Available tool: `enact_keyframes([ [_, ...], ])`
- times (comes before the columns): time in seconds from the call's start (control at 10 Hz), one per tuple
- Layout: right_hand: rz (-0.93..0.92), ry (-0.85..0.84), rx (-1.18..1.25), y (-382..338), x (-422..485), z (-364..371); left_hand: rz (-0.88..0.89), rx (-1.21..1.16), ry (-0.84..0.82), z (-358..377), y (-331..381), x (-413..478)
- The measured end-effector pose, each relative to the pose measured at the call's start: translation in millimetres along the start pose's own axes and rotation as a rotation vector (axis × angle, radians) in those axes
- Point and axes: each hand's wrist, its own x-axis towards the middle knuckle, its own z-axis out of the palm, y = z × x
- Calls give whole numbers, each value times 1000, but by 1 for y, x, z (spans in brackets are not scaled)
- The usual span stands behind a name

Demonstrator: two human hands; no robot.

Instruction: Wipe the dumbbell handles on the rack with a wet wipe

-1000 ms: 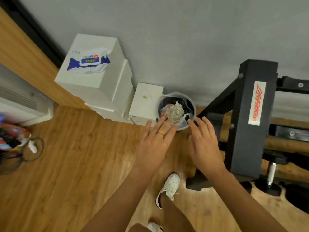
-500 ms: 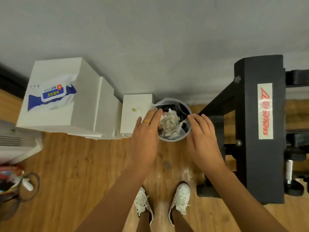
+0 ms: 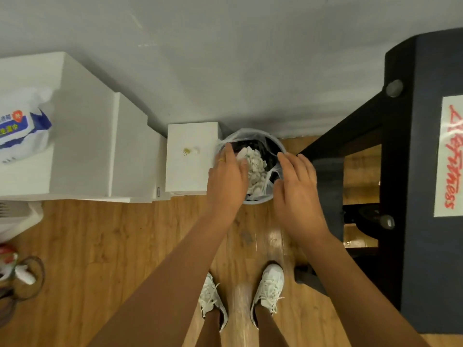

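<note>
1. Nearest the person, short of the bin (image 3: pixel 255 202), two white shoes (image 3: pixel 268 284) point straight at it.
2. Over the bin, the left hand (image 3: pixel 226 181) lies across the left rim. Its fingers are straight and its fingertips sit beside the crumpled used wipes (image 3: pixel 255 166). The right hand (image 3: pixel 297 191) hovers at the right rim with its fingers loose. Neither hand visibly grasps anything.
3. Left of the bin and well apart from it, the wet wipe pack (image 3: pixel 20 131) lies on the tall white box (image 3: pixel 82 146), partly cut off by the frame edge. The left hand is the nearer one, so fetching a fresh wipe likely means reaching leftward.
4. Right of the bin, just beside it, stands the black rack (image 3: pixel 423 171), closer to the right hand. No dumbbell handle shows plainly.
</note>
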Motion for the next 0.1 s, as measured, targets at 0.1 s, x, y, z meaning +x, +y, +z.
enact_keyframes([
  [0.1,69,-45,27,8,7,8,-53,51,-75,16,-21,3],
])
